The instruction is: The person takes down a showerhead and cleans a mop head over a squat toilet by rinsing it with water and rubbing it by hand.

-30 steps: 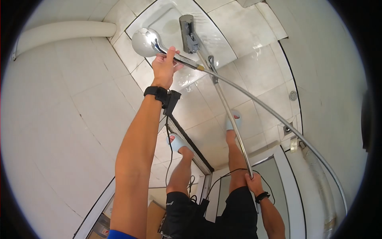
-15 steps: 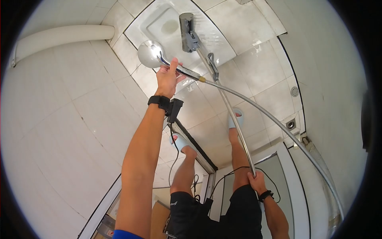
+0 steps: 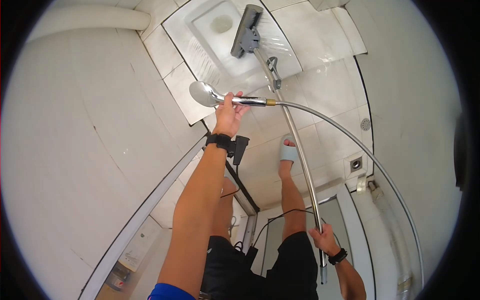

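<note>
My left hand (image 3: 230, 116) is closed round the handle of a chrome shower head (image 3: 204, 94), whose round head points left. A brass-coloured fitting joins it to a metal hose (image 3: 350, 134) that curves away to the right. Lower right, my right hand (image 3: 325, 239) grips the long metal pole of a sponge mop (image 3: 304, 159) near its end. The mop's grey head (image 3: 247, 31) rests at the right side of the white squat toilet (image 3: 200, 42). The hose crosses over the pole.
A floor drain (image 3: 356, 164) and a round grate (image 3: 366, 124) lie at the right of the tiled floor (image 3: 330, 95). A door track runs beside my legs. Black cables hang near my wrist and waist. A white pipe (image 3: 100, 19) runs along the left wall.
The shower head has moved right and down in view and turned more level. The mop head sits higher and is tilted differently. My left foot has become mostly hidden behind my arm.
</note>
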{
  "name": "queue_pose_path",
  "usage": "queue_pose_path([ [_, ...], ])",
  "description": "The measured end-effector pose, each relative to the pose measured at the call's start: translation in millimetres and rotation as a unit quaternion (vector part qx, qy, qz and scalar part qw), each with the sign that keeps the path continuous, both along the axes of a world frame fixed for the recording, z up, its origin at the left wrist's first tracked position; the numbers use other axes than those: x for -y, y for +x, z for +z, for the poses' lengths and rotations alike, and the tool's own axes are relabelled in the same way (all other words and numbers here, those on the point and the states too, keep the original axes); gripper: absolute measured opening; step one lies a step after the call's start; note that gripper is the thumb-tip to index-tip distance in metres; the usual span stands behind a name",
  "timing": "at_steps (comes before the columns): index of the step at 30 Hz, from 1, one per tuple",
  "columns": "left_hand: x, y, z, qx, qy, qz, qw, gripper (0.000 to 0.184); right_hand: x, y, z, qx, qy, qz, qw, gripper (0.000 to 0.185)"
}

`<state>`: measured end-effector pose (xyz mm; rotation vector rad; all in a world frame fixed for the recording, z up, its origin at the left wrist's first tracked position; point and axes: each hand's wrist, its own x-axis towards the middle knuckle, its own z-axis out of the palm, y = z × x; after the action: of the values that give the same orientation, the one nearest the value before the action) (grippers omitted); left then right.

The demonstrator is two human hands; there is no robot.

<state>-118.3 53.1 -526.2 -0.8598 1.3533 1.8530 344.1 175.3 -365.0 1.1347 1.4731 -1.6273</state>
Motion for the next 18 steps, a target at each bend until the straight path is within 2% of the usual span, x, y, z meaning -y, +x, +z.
queue_pose_path([
  [2,3.0,8.6,-10.7,0.038,0.021,0.055,0.998,0.022,-7.9,-19.9,14.7,0.101,-0.127,-0.119,0.980,0.041],
  [3,5.2,12.5,-15.7,0.039,0.038,0.067,0.996,0.023,-11.7,-29.5,19.7,0.105,-0.145,-0.143,0.973,0.039],
  [7,8.4,27.6,-27.0,0.055,0.054,0.102,0.992,0.025,-13.5,-25.9,21.3,0.088,-0.133,-0.120,0.980,0.034],
  [9,10.2,32.6,-29.6,0.039,0.053,0.149,0.987,0.023,-14.8,-27.3,22.1,0.067,-0.106,-0.092,0.988,0.034],
  [13,18.0,35.5,-25.8,-0.009,0.045,0.175,0.984,0.027,-29.2,-30.8,22.4,0.100,-0.083,-0.081,0.988,0.040],
  [15,26.3,36.8,-31.8,-0.006,0.039,0.194,0.980,0.028,-30.2,-12.4,12.8,0.014,-0.003,0.018,1.000,0.039],
  [18,43.6,38.1,-47.7,0.013,0.026,0.226,0.974,0.029,-32.4,-3.1,15.9,0.035,-0.013,0.009,0.999,0.038],
])
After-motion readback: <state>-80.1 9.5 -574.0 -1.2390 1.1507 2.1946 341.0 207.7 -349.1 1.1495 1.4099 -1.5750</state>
